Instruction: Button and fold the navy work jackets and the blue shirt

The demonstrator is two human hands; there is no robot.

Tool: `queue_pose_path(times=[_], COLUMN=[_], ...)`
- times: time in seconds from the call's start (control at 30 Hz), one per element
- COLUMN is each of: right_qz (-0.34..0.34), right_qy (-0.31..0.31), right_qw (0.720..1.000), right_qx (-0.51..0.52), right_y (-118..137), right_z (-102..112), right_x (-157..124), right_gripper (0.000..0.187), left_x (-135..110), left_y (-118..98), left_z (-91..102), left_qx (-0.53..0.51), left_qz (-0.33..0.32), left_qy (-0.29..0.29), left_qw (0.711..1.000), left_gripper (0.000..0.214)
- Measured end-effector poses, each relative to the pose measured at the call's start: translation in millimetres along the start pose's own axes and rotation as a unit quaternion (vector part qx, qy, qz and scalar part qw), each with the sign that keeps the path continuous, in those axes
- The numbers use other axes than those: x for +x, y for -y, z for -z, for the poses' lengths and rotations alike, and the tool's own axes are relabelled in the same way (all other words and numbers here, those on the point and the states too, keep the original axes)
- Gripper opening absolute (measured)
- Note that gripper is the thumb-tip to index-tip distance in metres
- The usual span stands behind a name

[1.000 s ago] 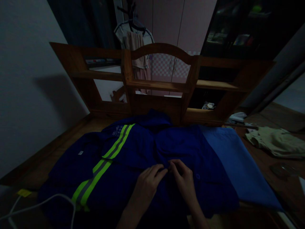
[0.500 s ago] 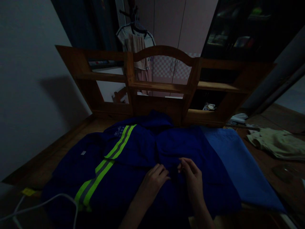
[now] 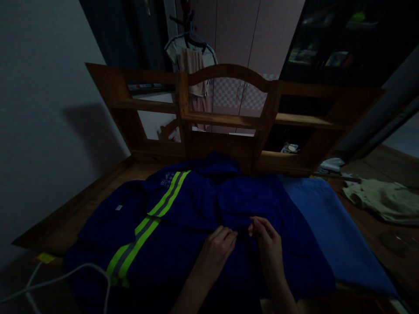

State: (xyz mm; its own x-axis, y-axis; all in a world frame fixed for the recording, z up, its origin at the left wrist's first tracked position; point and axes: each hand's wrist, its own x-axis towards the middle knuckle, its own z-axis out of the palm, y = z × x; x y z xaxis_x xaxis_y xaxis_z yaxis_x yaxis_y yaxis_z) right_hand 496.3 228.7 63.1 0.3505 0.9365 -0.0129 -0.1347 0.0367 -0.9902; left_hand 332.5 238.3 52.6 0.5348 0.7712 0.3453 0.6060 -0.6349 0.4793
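A dark blue work jacket (image 3: 190, 205) with yellow-green and grey reflective stripes lies spread out in front of me. My left hand (image 3: 218, 248) rests on its front, fingers bent and closed on the cloth. Just to the right, my right hand (image 3: 269, 244) is held over the jacket with thumb and fingertips pinched together. What is in that pinch is too small and dark to make out. A gap of dark cloth shows between the two hands. Under the jacket's right side lies a lighter blue cloth (image 3: 330, 231).
A wooden headboard with shelves (image 3: 229, 117) stands behind the jacket. A white cable (image 3: 75, 268) loops at lower left. Pale folded clothing (image 3: 382, 198) lies at right. Clothes on hangers (image 3: 193, 65) hang beyond the headboard, before pink cabinet doors (image 3: 242, 39).
The whole view has shifted slightly, so everything sits a little farther right. Both hands keep nearly the same place over the jacket, with the fingers still closed.
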Motion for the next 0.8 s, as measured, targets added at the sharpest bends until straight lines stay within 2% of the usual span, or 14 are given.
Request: queue_pose_path(times=[0.23,0.47,0.63,0.8], right_qz=[0.001,0.003,0.005,0.004], right_qy=[0.000,0.007,0.006,0.001], right_qw=[1.000,1.000,1.000,1.000], right_qx=[0.000,-0.013,-0.014,-0.007], right_y=[-2,-1,0,-2], right_z=[0,1,0,-1], right_x=[-1,-1,-2,-2], right_gripper=[0.022,0.021,0.021,0.021], left_x=[-3,0,3,1], left_y=[5,4,2,2], left_z=[10.7,25.4,20.6,15.5], left_qx=[-0.036,-0.015,-0.004,0.026], left_qz=[-0.005,-0.006,0.012,0.006], left_qy=[0.010,0.057,0.052,0.037], left_qw=[0.999,0.998,0.999,0.999], left_gripper=[0.021,0.021,0.014,0.019])
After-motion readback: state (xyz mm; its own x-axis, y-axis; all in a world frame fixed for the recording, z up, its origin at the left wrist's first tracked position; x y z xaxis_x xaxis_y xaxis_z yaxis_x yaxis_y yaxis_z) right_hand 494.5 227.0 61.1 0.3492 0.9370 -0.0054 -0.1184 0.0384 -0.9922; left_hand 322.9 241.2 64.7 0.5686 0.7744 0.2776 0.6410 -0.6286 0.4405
